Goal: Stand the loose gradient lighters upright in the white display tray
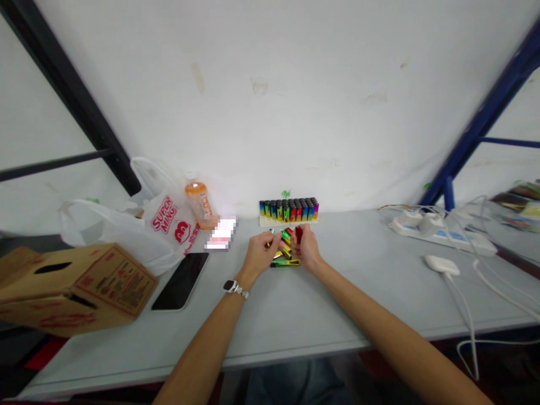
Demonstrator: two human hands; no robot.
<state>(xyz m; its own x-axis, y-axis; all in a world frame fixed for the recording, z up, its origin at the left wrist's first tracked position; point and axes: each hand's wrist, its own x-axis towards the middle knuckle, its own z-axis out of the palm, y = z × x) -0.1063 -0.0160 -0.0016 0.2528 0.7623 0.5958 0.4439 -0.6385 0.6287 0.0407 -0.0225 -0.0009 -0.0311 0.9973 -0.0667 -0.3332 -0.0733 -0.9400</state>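
Between my two hands lies a small pile of shiny coloured cylinders (286,262), green, yellow and red, on the grey table. My left hand (260,253), with a watch on its wrist, is at the pile's left side, its fingers closed round something small that is mostly hidden. At the right side, my right hand (309,247) is closed on a red cylinder (298,232). Behind both hands, several black-topped coloured cylinders (289,211) stand upright in rows in a pale tray (288,224) near the wall.
On the left are a cardboard box (105,287), a white plastic bag (156,225), an orange drink bottle (199,202) and a black phone (182,281). A power strip (447,236) and a white charger (442,265) with cables lie on the right. The table's front edge (295,355) runs below my forearms.
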